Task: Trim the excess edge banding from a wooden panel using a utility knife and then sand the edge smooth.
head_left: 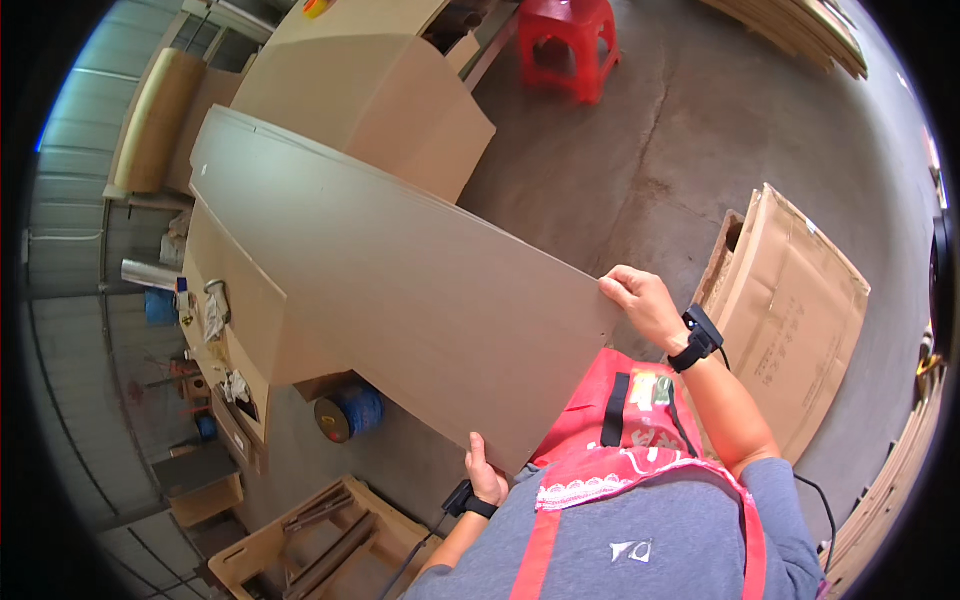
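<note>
A: Where is the sheet?
B: The cardboard sheet (400, 290) spans the frame's centre; left hand (486, 478) clamps its lower edge, right hand (640, 303) its right corner.
A: Risk?
B: It could sag and slip, probably striking the machine (370, 90), upper left.

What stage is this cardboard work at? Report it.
In hand: both hands, left hand and right hand, grip the near edge of a large flat brown cardboard sheet, held in the air. Possibly done or waiting: a flat cardboard stack on the floor. What is left cannot be told.
</note>
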Available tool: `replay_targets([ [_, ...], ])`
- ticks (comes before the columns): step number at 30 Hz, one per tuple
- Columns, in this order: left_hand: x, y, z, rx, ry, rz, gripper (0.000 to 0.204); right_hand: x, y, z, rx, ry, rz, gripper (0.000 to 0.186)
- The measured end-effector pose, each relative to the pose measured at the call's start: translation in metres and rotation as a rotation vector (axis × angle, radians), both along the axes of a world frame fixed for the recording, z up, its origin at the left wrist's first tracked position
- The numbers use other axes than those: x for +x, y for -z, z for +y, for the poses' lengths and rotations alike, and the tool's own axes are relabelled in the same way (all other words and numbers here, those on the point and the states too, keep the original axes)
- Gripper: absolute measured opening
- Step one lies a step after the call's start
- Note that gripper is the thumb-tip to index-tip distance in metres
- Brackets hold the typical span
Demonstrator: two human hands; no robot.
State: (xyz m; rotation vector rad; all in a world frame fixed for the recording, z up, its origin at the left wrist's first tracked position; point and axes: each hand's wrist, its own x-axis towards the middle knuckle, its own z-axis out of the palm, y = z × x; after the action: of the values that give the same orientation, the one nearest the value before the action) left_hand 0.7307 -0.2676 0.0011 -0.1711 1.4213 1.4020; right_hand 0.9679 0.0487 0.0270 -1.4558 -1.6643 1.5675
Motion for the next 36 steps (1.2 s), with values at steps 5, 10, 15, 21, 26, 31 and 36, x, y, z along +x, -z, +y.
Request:
replay_targets([
  [5, 0.011, 0.004, 0.002, -0.042, -0.17, 0.113, 0.048, -0.006, -0.013, 0.01, 0.204, -0.129, -0.169, 0.026],
  [10, 0.03, -0.019, 0.028, -0.136, -0.246, 0.303, 0.047, 0.003, -0.002, 0.024, 0.454, -0.297, -0.266, 0.028],
  [15, 0.061, -0.042, 0.064, -0.595, -0.389, 0.991, 0.054, 0.007, 0.005, 0.045, 0.506, -0.534, -0.234, 0.025],
  [21, 0.126, -0.069, 0.176, -0.498, 0.077, 1.328, 0.056, 0.034, 0.026, 0.102, 0.427, -1.004, -0.011, 0.012],
  [26, 0.19, -0.054, 0.283, -0.7, 0.617, 1.372, 0.084, 0.075, 0.02, 0.171, 0.372, -1.247, -0.021, 0.019],
  [31, 0.194, -0.039, 0.32, -0.839, 0.588, 1.413, 0.09, 0.093, 0.02, 0.236, 0.24, -1.193, -0.058, 0.021],
  [36, 0.192, -0.038, 0.33, -0.904, 0.59, 1.352, 0.091, 0.062, 0.024, 0.285, 0.189, -1.294, -0.149, 0.023],
])
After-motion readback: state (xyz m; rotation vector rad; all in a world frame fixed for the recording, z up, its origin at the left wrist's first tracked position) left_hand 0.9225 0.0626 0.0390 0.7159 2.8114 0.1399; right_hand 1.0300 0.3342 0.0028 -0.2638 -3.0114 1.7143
